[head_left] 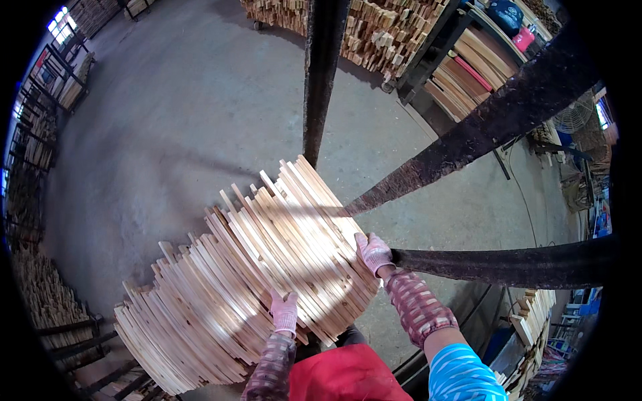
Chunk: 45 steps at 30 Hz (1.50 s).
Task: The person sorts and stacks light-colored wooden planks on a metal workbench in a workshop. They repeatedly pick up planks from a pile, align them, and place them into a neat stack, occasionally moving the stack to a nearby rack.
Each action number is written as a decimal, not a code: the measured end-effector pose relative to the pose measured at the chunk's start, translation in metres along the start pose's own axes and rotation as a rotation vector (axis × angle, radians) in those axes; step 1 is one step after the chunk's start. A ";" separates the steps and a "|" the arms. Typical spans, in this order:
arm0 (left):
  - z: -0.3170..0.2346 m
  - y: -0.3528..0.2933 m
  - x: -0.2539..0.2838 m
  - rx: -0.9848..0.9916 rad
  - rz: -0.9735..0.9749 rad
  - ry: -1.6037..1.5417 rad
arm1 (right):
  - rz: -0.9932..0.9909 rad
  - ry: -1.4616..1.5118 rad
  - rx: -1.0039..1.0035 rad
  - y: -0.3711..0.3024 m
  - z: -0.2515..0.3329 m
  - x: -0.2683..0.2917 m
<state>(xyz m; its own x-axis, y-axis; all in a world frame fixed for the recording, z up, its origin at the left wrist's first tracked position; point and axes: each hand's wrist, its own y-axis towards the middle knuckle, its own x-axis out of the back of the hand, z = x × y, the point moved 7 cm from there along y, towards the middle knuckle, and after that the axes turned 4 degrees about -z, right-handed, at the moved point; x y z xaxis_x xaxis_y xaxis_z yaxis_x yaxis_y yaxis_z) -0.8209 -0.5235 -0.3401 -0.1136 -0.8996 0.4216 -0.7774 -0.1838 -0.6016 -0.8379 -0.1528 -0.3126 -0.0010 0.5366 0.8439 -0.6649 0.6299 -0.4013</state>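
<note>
A long row of pale wooden strips [247, 260] packed side by side lies in front of me, their far ends uneven. My left hand [284, 313], in a pinkish knit glove, rests on the near part of the row. Its fingers point forward and its thumb is spread apart from them. At the row's right end, my right hand [374, 254], gloved alike, grips the outermost strips at their edge, with part of the fingers hidden. Patterned sleeve covers reach up both forearms. A red apron [348, 374] shows below.
Dark metal bars [468, 134] rise beside the row's right end; another bar [501, 264] passes close to my right hand. Farther off stand a large wood stack [388, 40] and a rack of boards [468, 73]. More wood racks [67, 80] line the left. Concrete floor [154, 134] lies between.
</note>
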 end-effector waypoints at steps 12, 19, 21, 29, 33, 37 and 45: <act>-0.020 0.016 -0.013 -0.101 0.396 0.103 | 0.106 0.356 0.463 -0.249 0.015 -0.016; -0.046 -0.145 -0.070 -0.485 0.814 0.414 | -0.249 0.316 -0.199 -0.518 -0.186 0.043; -0.020 -0.190 -0.062 -0.493 0.968 0.555 | -0.444 0.303 -0.474 -0.590 -0.257 0.048; 0.020 -0.324 -0.086 -0.591 1.400 0.884 | -1.070 0.268 -1.611 -0.836 -0.470 0.133; 0.018 -0.428 -0.169 -0.495 1.393 0.873 | -0.846 0.380 -1.772 -0.874 -0.569 0.150; 0.037 -0.615 -0.235 -0.506 1.537 0.917 | -0.799 0.637 -1.691 -0.879 -0.639 0.130; 0.198 -0.936 -0.301 0.003 1.962 0.899 | -1.162 0.971 -0.775 -0.878 -0.571 0.169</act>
<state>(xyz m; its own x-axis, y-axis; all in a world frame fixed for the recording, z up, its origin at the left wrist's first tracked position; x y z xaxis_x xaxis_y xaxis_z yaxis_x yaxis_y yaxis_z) 0.0637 -0.1587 -0.0385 -0.7394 0.4962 -0.4551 0.6718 0.4987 -0.5477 0.1728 -0.2944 -0.0207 0.8059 -0.4352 0.4014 0.5075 0.8570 -0.0898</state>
